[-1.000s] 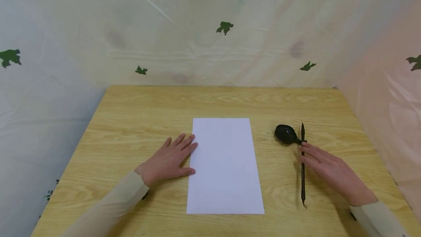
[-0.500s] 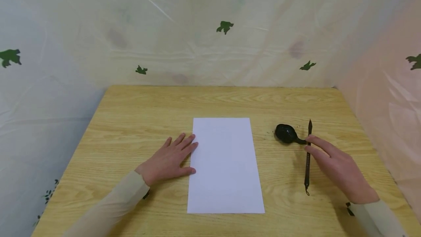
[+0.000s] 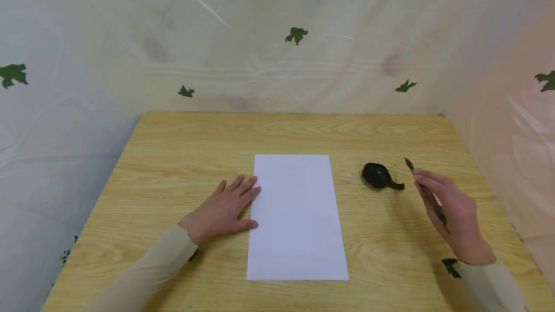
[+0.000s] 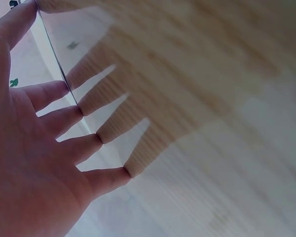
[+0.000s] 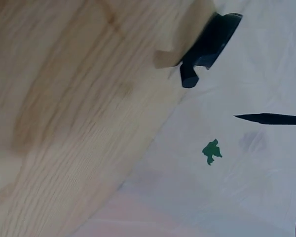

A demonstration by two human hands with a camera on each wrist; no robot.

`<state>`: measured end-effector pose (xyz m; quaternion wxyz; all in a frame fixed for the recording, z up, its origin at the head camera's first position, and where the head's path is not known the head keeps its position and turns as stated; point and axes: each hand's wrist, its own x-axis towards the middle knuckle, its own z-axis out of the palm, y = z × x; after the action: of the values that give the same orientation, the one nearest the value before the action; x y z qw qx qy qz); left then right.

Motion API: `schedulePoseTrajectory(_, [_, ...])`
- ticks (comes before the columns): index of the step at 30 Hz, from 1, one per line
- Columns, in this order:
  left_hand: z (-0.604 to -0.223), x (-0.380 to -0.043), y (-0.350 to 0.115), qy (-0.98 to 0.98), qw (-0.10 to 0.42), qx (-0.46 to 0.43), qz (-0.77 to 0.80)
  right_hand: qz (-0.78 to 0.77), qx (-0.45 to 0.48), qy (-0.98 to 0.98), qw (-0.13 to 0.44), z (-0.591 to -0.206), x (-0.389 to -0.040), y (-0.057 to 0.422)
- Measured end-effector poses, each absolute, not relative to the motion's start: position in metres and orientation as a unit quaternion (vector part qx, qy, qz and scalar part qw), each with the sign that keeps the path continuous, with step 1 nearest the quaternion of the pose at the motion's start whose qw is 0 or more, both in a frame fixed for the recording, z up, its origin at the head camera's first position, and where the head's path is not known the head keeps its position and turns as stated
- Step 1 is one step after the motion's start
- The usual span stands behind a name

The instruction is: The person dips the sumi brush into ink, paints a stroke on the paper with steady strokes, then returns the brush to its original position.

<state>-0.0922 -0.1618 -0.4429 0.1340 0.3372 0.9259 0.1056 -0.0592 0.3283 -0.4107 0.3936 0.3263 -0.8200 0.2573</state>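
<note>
A sheet of white paper (image 3: 299,215) lies on the wooden table. My left hand (image 3: 218,213) rests with spread fingers at the paper's left edge; the left wrist view shows the same straight fingers (image 4: 113,180) touching the surface. To the right, my right hand (image 3: 457,211) pinches a dark writing brush (image 3: 409,163) above the table. Its pointed tip faces up and to the left, and the loop end slants back toward the palm. The brush tip (image 5: 269,119) also shows in the right wrist view, apart from the black dish.
A small black dish (image 3: 376,175) with a short handle, shiny inside, sits between the paper and my right hand. Dark specks lie around it. Pale sheeting (image 3: 243,52) with green leaf-like shapes hangs behind the wooden table (image 3: 195,138) and at its sides.
My right hand has lifted the brush off the dish's handle and moved slightly right. The brush has turned from upright in view to slanting. Left hand, paper and dish stay put.
</note>
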Motion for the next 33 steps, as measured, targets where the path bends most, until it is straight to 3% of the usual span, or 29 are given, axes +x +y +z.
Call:
schedulePoseTrajectory(2, [-0.443, -0.092, -0.162, 0.926, 0.134, 0.337, 0.106, 0.339, 0.332, -0.779, 0.411, -0.407, -0.062, 0.320])
schedulePoseTrajectory(3, [-0.443, -0.093, -0.162, 0.926, 0.134, 0.337, 0.106, 0.354, 0.311, -0.759, 0.450, -0.405, -0.063, 0.316])
schedulePoseTrajectory(8, [-0.445, -0.092, -0.162, 0.926, 0.132, 0.337, 0.104, 0.355, 0.242, -0.768, 0.474, -0.402, -0.065, 0.308])
schedulePoseTrajectory(16, [-0.446, -0.093, -0.161, 0.927, 0.135, 0.335, 0.102, 0.341, 0.165, -0.808, 0.452, -0.403, -0.065, 0.309])
schedulePoseTrajectory(24, [-0.445, -0.094, -0.161, 0.927, 0.133, 0.335, 0.100, 0.415, 0.174, -0.768, 0.456, -0.412, -0.074, 0.308])
schedulePoseTrajectory(33, [-0.445, -0.093, -0.161, 0.927, 0.135, 0.333, 0.109, 0.446, 0.111, -0.785, 0.414, -0.423, -0.083, 0.314])
